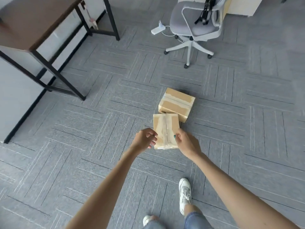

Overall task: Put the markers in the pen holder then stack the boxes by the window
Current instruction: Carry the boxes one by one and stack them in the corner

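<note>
- The left hand (145, 138) and right hand (184, 141) reach forward and down, one on each side of the nearer box (165, 129).
- The left hand's fingers curl against the box's left edge, and the right hand's thumb and fingers clasp its right edge.
- This small cardboard box is taped shut, so its contents are hidden. I cannot tell whether it is lifted or rests on the carpet (82, 146).
- The farther box (176, 103), also taped shut, lies on the grey carpet just beyond it, turned at an angle.
- A white shoe (184, 194) stands on the carpet below the right arm.
- Further off, a grey office chair (193, 25) stands behind the boxes, with a white power strip (157, 29) on the floor to its left.
- A brown table (33, 22) on black legs stands far left.
</note>
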A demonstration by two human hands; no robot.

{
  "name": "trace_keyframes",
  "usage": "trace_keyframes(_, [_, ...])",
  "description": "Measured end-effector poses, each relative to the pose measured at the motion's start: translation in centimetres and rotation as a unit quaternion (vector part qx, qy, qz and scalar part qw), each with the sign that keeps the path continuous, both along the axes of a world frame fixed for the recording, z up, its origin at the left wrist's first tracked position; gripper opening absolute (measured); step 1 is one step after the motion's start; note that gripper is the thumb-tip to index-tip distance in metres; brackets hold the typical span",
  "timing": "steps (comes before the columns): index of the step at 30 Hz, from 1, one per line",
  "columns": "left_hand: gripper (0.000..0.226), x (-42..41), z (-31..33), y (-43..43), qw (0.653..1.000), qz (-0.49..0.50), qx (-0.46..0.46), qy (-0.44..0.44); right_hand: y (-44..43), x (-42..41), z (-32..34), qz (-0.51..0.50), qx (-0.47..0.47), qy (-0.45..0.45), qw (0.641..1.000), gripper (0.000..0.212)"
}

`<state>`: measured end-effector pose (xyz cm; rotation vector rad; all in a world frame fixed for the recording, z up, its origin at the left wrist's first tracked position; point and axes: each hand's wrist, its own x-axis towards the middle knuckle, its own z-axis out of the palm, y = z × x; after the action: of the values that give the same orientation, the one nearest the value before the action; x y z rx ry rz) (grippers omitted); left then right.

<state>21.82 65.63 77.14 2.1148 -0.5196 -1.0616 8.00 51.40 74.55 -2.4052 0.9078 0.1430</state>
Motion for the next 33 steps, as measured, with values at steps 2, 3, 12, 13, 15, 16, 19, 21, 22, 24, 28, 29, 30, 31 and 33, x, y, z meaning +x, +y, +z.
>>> trace_keyframes(2, [0.019,0.8,-3.1,-3.0,1.0,0.004,-0.002,0.005,-3.0,0.6,-3.3,-0.011,-0.011,-0.005,1.0,0.013])
trace_keyframes(3, [0.019,1.1,-4.8,-4.3,1.0,0.011,0.001,0.009,-4.2,0.8,-5.0,-0.015,-0.011,-0.009,1.0,0.012])
trace_keyframes(12, [0.024,4.9,-29.2,-11.9,0.998,0.061,-0.002,0.014,-12.0,3.9,-28.9,-0.033,0.003,-0.048,0.998,0.008])
trace_keyframes(13, [0.025,5.3,-32.5,-12.3,0.997,0.071,-0.004,0.005,-12.7,4.1,-32.2,-0.039,0.005,-0.053,0.998,0.007])
trace_keyframes(15, [0.028,6.1,-38.9,-12.8,0.997,0.079,-0.002,-0.009,-13.9,4.1,-38.7,-0.06,0.004,-0.065,0.996,0.007])
trace_keyframes(16, [0.03,6.5,-42.1,-12.9,0.996,0.081,-0.001,-0.023,-14.6,4.1,-41.8,-0.066,0.001,-0.072,0.995,0.009])
trace_keyframes(19, [0.039,8.1,-50.2,-13.1,0.993,0.077,-0.018,-0.086,-16.9,4.8,-50.3,-0.077,-0.001,-0.091,0.993,0.022])
trace_keyframes(21, [0.045,9.2,-54.3,-13.5,0.99,0.086,-0.025,-0.111,-18.2,5.7,-54.7,-0.093,0.031,-0.098,0.99,0.034])
trace_keyframes(22, [0.049,9.7,-56.2,-13.7,0.989,0.091,-0.029,-0.117,-18.6,6.2,-56.7,-0.101,0.056,-0.102,0.988,0.042])
trace_keyframes(24, [0.065,10.8,-59.6,-13.9,0.989,0.101,-0.04,-0.098,-19.4,7.2,-60.1,-0.139,0.131,-0.113,0.975,0.061])
trace_keyframes(28, [0.107,11.9,-64.9,-14.0,0.982,0.15,-0.114,-0.002,-19.8,8.5,-64.0,-0.205,0.343,-0.169,0.901,0.076])
trace_keyframes(29, [0.108,11.9,-65.3,-14.0,0.979,0.157,-0.129,0.004,-19.8,8.7,-64.4,-0.204,0.375,-0.184,0.885,0.071])
trace_keyframes(30, [0.106,11.8,-65.6,-14.1,0.976,0.163,-0.142,0.008,-19.8,8.8,-64.7,-0.201,0.395,-0.193,0.875,0.068])
trace_keyframes(31, [0.104,11.9,-66.0,-14.2,0.973,0.168,-0.156,0.015,-19.9,8.8,-65.0,-0.2,0.407,-0.2,0.868,0.068])
trace_keyframes(33, [0.098,11.9,-66.6,-14.2,0.968,0.181,-0.17,0.029,-19.8,8.9,-65.0,-0.199,0.418,-0.207,0.862,0.072])
